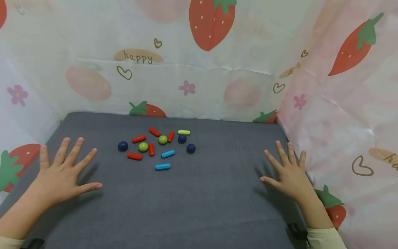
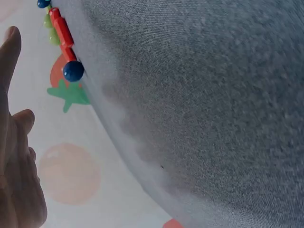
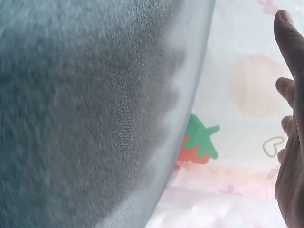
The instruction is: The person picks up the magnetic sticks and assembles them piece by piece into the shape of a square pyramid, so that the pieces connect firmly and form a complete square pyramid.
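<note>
We see a grey fabric-covered tabletop [image 1: 214, 204], bordered at the back and on both sides by pale printed sheeting [image 1: 149, 88] that carries green-leaved red strawberries [image 1: 212, 27], pink flowers [image 1: 187, 88], brown outlined hearts [image 1: 130, 75], faded peach-coloured blotches [image 1: 243, 92] and a tan patch [image 1: 138, 55] lettered "happy".

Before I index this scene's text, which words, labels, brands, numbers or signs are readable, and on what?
"happy": tan patch on the back cloth
"ha", cut off by picture edge: side patch, right cloth
"h", rest unclear: corner patch
Faint top-left mark: unreadable
Capsules, balls: none readable
</note>
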`<action>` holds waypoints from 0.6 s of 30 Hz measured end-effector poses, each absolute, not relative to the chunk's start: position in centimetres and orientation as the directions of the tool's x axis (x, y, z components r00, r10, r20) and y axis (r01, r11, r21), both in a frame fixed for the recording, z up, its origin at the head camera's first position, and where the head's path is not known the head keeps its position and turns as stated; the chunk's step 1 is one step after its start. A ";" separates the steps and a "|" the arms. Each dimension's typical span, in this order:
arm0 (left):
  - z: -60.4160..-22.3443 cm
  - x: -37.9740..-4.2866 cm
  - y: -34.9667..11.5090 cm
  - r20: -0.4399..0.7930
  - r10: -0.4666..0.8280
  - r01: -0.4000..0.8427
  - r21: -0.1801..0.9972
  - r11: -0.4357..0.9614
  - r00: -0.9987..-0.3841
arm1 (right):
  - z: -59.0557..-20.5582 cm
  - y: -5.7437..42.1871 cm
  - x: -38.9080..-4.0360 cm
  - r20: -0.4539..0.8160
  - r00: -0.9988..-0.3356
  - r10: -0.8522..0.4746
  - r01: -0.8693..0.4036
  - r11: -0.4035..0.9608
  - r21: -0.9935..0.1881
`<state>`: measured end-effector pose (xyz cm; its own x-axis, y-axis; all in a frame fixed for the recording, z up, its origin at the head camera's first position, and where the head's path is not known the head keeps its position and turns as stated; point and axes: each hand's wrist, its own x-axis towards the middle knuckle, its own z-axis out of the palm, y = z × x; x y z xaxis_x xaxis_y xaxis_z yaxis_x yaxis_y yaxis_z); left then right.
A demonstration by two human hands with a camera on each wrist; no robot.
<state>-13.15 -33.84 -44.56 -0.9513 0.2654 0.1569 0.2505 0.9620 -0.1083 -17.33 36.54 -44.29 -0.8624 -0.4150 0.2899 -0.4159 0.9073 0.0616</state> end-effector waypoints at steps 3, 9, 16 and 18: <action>-44.5 -13.1 -33.8 0.175 0.281 0.267 -0.097 0.959 -0.944 | -44.5 36.0 -17.4 0.299 -0.855 -0.423 -0.430 0.902 0.043; -44.9 -13.2 -33.5 0.178 0.287 0.276 -0.084 0.957 -0.941 | -44.9 34.9 -17.6 0.297 -0.859 -0.417 -0.435 0.900 0.005; -45.3 -13.3 -33.0 0.195 0.304 0.296 -0.070 0.953 -0.932 | -45.0 34.1 -17.9 0.317 -0.860 -0.400 -0.432 0.901 -0.033; -45.3 -13.5 -32.9 0.200 0.303 0.296 -0.067 0.953 -0.932 | -44.9 33.9 -18.1 0.326 -0.856 -0.400 -0.436 0.899 -0.042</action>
<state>-13.45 -32.88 -45.31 -0.9317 0.3032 0.2001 0.2956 0.9529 -0.0674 -18.08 33.87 -44.91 -0.8564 -0.4004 0.3258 -0.4361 0.8989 -0.0417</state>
